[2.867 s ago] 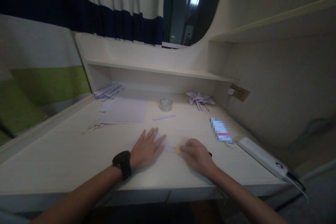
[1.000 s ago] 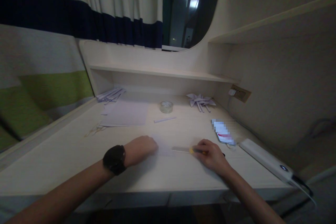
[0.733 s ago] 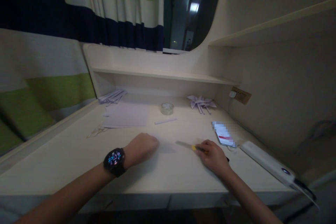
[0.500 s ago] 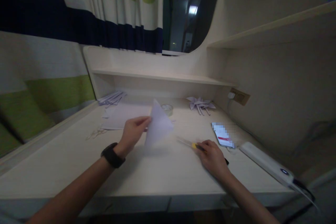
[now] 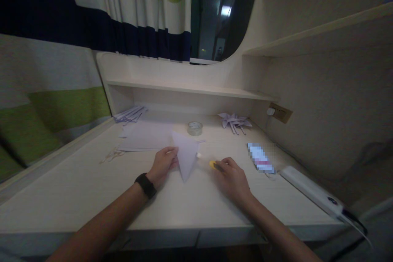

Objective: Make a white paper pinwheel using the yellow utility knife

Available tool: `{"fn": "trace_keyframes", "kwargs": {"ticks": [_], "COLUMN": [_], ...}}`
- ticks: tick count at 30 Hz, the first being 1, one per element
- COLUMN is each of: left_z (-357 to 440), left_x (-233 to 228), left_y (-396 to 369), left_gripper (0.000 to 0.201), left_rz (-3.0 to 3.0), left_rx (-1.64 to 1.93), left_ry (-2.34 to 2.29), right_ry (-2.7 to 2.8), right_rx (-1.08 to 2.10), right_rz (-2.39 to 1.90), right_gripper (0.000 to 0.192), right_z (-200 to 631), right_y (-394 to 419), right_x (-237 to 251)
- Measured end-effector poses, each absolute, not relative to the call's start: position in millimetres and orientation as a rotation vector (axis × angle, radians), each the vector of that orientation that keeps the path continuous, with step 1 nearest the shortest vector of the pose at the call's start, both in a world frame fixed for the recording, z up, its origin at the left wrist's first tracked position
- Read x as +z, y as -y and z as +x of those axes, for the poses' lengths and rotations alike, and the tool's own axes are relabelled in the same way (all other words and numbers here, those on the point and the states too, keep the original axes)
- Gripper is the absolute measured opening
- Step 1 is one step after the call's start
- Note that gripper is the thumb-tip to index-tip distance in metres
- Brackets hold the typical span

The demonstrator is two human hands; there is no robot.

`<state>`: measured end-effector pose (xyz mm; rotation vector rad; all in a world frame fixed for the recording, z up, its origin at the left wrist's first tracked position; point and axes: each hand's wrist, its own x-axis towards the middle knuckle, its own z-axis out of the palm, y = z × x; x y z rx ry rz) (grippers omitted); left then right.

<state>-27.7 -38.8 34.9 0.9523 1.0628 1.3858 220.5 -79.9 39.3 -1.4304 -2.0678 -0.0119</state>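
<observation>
My left hand (image 5: 163, 165) pinches a folded white paper triangle (image 5: 185, 153) and holds it upright over the desk (image 5: 76, 188), point down. A black watch sits on that wrist. My right hand (image 5: 231, 178) grips a utility knife with a yellow tip (image 5: 213, 166); its blade points toward the paper's right edge. The blade itself is blurred and mostly hidden behind the paper.
White paper sheets (image 5: 144, 137) lie behind the hands, a tape roll (image 5: 195, 128) past them. Folded paper pinwheels (image 5: 235, 120) and paper strips (image 5: 130, 112) sit at the back. A phone (image 5: 259, 157) and white power strip (image 5: 310, 190) lie to the right.
My left hand lifted the paper from flat on the desk and now holds it upright. My right hand with the knife moved left, closer to the paper.
</observation>
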Motion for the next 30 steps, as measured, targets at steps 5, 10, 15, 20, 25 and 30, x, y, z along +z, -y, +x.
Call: {"fn": "trace_keyframes", "kwargs": {"ticks": [5,10,15,20,25,30], "left_z": [-24,-42,-42,-22,-21,-26], "left_x": [34,41,58,53,30,16], "left_y": [43,58,73,59,48,51], "left_gripper": [0.034,0.044,0.033,0.042,0.051,0.053], "left_rz": [1.055,1.626,2.553,2.906,2.819,2.753], "left_rx": [1.347,0.868,0.752,0.520,0.362,0.412], "left_ry": [-1.062,-1.358,-1.445,-1.032,-1.149,-1.350], "right_ry": [2.159,2.277,2.375,2.406,2.405,2.384], "right_rx": [0.008,0.016,0.050,0.075,0.083,0.088], "right_rz": [-1.429,-1.468,-1.404,-1.339,-1.344,-1.352], "right_gripper": [0.021,0.022,0.019,0.019,0.018,0.019], "right_z": [212,213,217,217,217,221], "right_y": [69,62,57,52,52,57], "right_x": [36,33,30,29,28,26]}}
